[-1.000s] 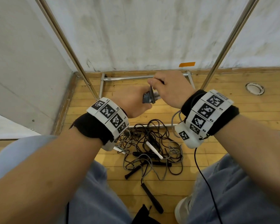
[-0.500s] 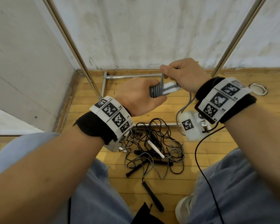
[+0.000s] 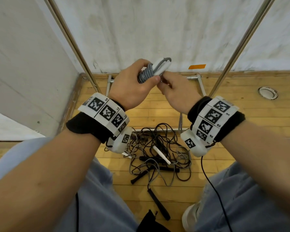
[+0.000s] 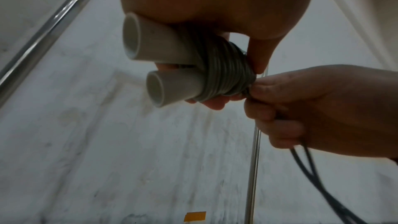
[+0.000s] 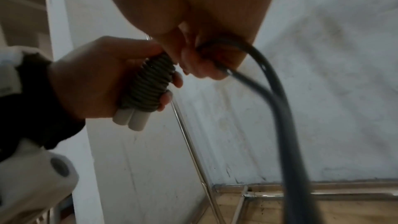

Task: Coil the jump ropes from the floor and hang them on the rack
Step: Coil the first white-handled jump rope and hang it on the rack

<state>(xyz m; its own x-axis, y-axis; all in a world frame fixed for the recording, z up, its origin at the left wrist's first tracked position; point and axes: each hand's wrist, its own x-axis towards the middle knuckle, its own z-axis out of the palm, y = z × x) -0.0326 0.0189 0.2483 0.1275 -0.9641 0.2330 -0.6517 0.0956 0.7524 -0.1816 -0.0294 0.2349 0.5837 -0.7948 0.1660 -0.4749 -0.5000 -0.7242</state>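
Now raised higher than second ago: left hand (image 3: 132, 86) clasps wound grey rope (image 3: 146, 74); right hand (image 3: 176, 91) pinches free tail, coil nearly finished, hanging next.

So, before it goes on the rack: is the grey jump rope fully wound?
Not fully. Coils of the grey jump rope wrap both white handles in the left hand, but loose cord runs from the right hand.

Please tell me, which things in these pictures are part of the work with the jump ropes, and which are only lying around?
Part of the job:
- grey rope, wound around its two white handles, gripped by the left hand
- right hand, pinching the loose cord
- tangled ropes on the floor
- metal rack

Just lying about:
- orange tape
- round floor fitting
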